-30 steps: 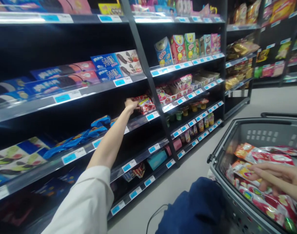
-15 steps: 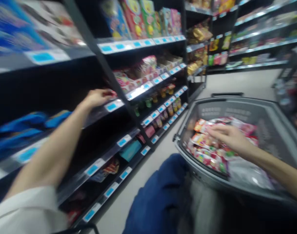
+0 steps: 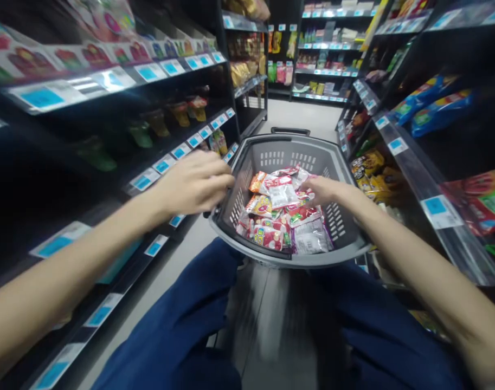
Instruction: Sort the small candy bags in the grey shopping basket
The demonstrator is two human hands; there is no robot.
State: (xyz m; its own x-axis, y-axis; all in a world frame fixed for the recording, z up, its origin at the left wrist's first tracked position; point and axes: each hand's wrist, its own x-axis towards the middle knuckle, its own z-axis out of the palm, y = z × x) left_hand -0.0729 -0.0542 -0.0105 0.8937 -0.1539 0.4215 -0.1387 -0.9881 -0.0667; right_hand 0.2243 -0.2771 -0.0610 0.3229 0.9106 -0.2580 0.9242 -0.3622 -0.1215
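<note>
Left grip (image 3: 196, 183): seen ctr-left of frame, back of hand turned up, fingers curled down; held just beside left rim of basket (image 3: 290, 147); contact w/ rim can't be told. Fingertips partly hidden, so whether anything's pinched can't be told.
Right grip (image 3: 318, 189): reached in over basket's right side, ctr of frame, fingers bent down at snack pkts (image 3: 267, 237); blurred, so pinch or mere touch can't be told.
Top pkt (image 3: 280, 192): laid on the pile, pale printed side up, left of right grip.
Pile: pkts heaped loosely in basket, mid-frame, mostly red; orange pkt (image 3: 258, 182) at upper left of heap, silvery pkt (image 3: 311, 237) at lower right.
Basket: grey plastic, perforated walls, black handle (image 3: 290, 130) at far rim; set btwn legs in dark-blue trousers (image 3: 182, 325), bottom of frame.
Left shelves: jelly cups (image 3: 182, 112) lined up, left of frame; printed display boxes (image 3: 96, 57) placed above, upper left; gold bags (image 3: 241, 73) stacked farther back, top ctr.
Right shelves: blue bags (image 3: 442, 111) laid upper right; red bag (image 3: 483, 197) placed nearer, right edge.
Floor (image 3: 296, 115): pale, seen beyond basket.
</note>
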